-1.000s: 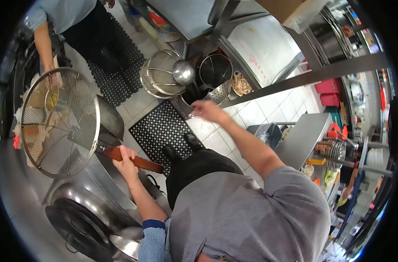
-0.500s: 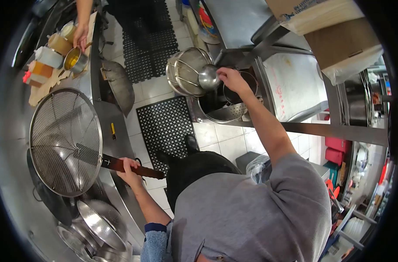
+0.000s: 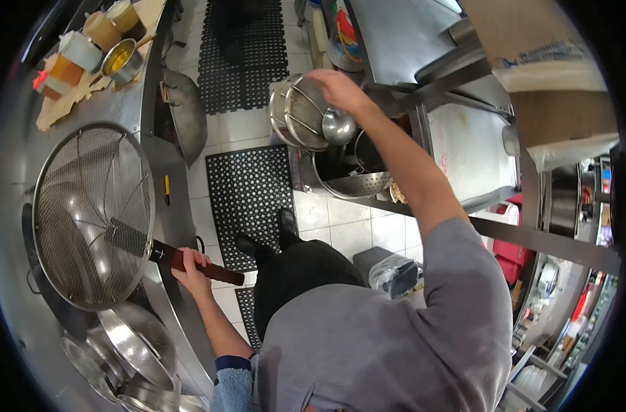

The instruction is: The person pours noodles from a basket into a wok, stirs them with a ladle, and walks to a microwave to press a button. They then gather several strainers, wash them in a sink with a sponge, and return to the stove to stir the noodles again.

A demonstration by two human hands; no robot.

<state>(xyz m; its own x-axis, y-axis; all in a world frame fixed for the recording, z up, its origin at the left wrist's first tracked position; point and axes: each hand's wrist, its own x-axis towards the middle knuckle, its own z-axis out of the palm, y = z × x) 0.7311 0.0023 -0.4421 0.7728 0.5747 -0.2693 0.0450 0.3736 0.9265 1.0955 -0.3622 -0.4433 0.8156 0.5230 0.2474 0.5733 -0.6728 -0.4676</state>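
Clearly, the left hand [image 3: 191, 270] wraps a large round metal-mesh strainer [image 3: 86, 206]'s brown handle [image 3: 224, 275]; the right hand [image 3: 335, 89], openness and hold unclear, is by silver wire-ribbed strainers [image 3: 300, 115].

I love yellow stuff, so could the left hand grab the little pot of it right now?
Probably not: the left hand is wrapped around the handle of the big strainer. It would likely have to let go first, though nothing covers the little pot.
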